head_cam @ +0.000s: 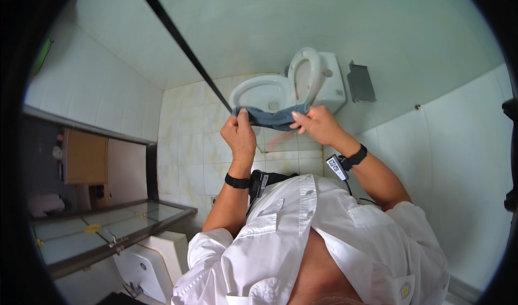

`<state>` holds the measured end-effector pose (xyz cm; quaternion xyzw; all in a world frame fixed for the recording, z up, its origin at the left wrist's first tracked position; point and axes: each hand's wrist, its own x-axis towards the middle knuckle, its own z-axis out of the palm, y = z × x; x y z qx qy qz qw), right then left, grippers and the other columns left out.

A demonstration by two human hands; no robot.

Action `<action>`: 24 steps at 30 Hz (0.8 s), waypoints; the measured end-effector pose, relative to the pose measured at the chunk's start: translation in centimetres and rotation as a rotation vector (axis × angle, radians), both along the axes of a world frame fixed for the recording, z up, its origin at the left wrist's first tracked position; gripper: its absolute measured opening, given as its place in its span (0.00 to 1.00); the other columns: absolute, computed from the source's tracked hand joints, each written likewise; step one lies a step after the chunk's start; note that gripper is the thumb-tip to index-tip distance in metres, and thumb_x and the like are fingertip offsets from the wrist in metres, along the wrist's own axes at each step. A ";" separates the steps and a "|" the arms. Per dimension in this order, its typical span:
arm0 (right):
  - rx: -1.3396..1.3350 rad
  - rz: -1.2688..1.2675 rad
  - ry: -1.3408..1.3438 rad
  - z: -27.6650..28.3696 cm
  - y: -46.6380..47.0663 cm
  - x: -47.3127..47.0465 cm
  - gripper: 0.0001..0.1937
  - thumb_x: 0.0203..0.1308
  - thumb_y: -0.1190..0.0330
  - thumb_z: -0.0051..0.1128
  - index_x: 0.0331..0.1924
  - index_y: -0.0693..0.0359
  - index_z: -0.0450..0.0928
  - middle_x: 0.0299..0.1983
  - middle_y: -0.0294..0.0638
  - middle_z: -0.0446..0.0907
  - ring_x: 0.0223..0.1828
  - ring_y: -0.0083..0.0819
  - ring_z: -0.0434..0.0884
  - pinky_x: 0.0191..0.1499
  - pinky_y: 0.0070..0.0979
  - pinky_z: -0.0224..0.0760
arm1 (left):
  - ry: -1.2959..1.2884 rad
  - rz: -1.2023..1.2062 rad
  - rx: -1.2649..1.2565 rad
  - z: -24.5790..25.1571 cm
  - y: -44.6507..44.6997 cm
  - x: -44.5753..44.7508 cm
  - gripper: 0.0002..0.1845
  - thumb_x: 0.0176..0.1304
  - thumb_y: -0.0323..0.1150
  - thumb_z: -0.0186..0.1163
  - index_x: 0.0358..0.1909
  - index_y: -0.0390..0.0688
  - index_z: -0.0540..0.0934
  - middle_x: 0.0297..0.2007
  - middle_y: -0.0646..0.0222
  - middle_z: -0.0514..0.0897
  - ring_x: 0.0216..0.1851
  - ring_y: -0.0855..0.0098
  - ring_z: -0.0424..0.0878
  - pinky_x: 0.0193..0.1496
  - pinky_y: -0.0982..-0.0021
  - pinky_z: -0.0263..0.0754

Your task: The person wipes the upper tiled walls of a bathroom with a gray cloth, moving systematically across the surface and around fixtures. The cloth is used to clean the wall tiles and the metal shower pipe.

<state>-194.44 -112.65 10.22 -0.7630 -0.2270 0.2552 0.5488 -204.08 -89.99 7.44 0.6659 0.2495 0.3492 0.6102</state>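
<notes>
A dark grey-blue cloth (271, 118) is stretched between my two hands above the floor, just in front of a white toilet bowl (263, 87). My left hand (240, 133) grips the cloth's left end, thumb on top. The right end is pinched in my right hand (317, 123), between thumb and fingers. Close to my right hand a thin, blurred reddish stick-like thing (281, 138) slants down past the cloth; what it is and whether I hold it, I cannot tell. A long black bar or strap (186, 48) runs from the top edge towards the cloth's left end.
The toilet seat (303, 72) is raised against the white cistern (334, 82). A grey metal holder (361, 81) is on the wall to the right. At the lower left are a framed glass door (109, 228) and a white washbasin (145, 268). Stained tiles (186, 143) cover the floor.
</notes>
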 end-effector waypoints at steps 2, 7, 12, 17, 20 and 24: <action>-0.129 -0.015 0.076 -1.4 -0.1 0.4 0.20 0.87 0.59 0.60 0.52 0.73 0.91 0.45 0.49 0.96 0.35 0.26 0.91 0.40 0.27 0.87 | 0.079 -0.050 -0.192 -1.2 -0.1 0.2 0.21 0.81 0.34 0.68 0.25 0.37 0.82 0.25 0.70 0.83 0.28 0.78 0.81 0.36 0.69 0.82; 0.180 -0.109 0.042 4.5 -1.2 0.0 0.22 0.86 0.59 0.61 0.50 0.76 0.91 0.44 0.54 0.96 0.34 0.29 0.93 0.36 0.25 0.87 | -0.222 -0.231 -0.230 6.3 0.5 0.4 0.24 0.82 0.34 0.68 0.22 0.38 0.80 0.24 0.73 0.81 0.28 0.81 0.77 0.39 0.67 0.88; 0.540 -0.281 -0.204 16.2 -1.5 -2.2 0.23 0.87 0.57 0.59 0.48 0.75 0.91 0.44 0.52 0.96 0.35 0.34 0.96 0.33 0.24 0.85 | -0.505 -0.379 -0.132 16.6 0.8 0.3 0.26 0.85 0.34 0.66 0.22 0.38 0.78 0.22 0.76 0.74 0.29 0.81 0.73 0.42 0.69 0.86; 0.502 -0.370 -0.245 16.0 -1.9 -2.9 0.22 0.88 0.59 0.58 0.48 0.74 0.90 0.45 0.50 0.95 0.38 0.35 0.96 0.32 0.25 0.85 | -0.476 -0.547 -0.251 17.4 -0.9 1.0 0.22 0.86 0.33 0.65 0.29 0.30 0.84 0.28 0.67 0.84 0.34 0.77 0.82 0.50 0.64 0.90; 0.481 -0.510 -0.193 9.7 -3.4 -2.5 0.22 0.87 0.58 0.59 0.49 0.74 0.89 0.44 0.51 0.95 0.38 0.37 0.96 0.32 0.26 0.86 | -0.340 -0.602 -0.211 13.3 -2.3 1.7 0.19 0.86 0.32 0.64 0.37 0.26 0.89 0.34 0.64 0.90 0.38 0.75 0.87 0.51 0.65 0.90; 0.373 -0.739 0.103 0.1 -6.0 -2.1 0.22 0.87 0.57 0.59 0.52 0.75 0.87 0.48 0.54 0.94 0.43 0.40 0.96 0.34 0.29 0.87 | -0.007 -0.779 -0.047 5.6 -3.9 4.1 0.19 0.83 0.35 0.69 0.33 0.31 0.89 0.34 0.61 0.92 0.40 0.71 0.90 0.55 0.65 0.87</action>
